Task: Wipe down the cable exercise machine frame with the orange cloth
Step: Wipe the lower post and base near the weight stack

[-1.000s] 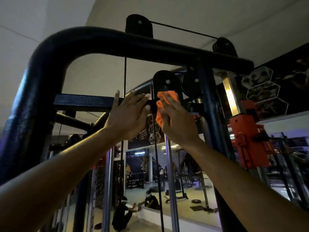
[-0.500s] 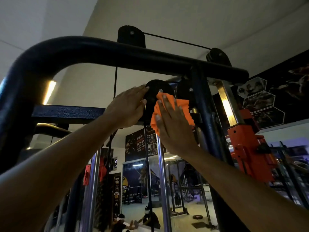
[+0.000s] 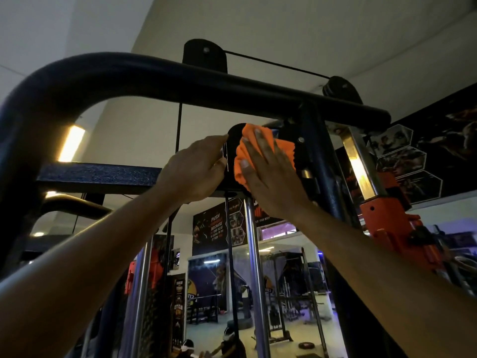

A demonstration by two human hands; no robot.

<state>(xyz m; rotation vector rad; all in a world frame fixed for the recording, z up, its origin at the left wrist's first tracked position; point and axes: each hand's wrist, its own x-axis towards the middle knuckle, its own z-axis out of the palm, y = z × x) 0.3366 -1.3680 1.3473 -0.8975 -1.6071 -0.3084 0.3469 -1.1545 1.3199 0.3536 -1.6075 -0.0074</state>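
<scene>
High up under the curved top bar of the machine frame (image 3: 154, 81), an orange cloth (image 3: 281, 148) is pressed flat against a black pulley housing (image 3: 233, 140). The cloth is bright orange, soft and crumpled, with folds bunched at its left edge and a finely jagged hem seen on the right; part of it is covered by the hand. It is held there by the right hand (image 3: 271, 177), whose fingers are stretched out straight and spread over the fabric, the palm laid against it rather than curled round it. The left hand (image 3: 196, 169) is placed just beside the cloth on the left of the same housing, its fingers extended and laid along the housing's edge, with nothing gripped in it. The frame is seen as dark, thick tubing with a slightly rough finish, and a flat cross beam (image 3: 98, 175) runs out to the left behind the left wrist. A chrome rod (image 3: 254, 267) hangs straight down below the housing, and a thin black cable (image 3: 276, 64) is strung between two pulleys on top of the bar. An orange bracket (image 3: 392, 226) is fixed to the post at the right. Wall posters (image 3: 219, 228) and other gym machines are seen beyond.
</scene>
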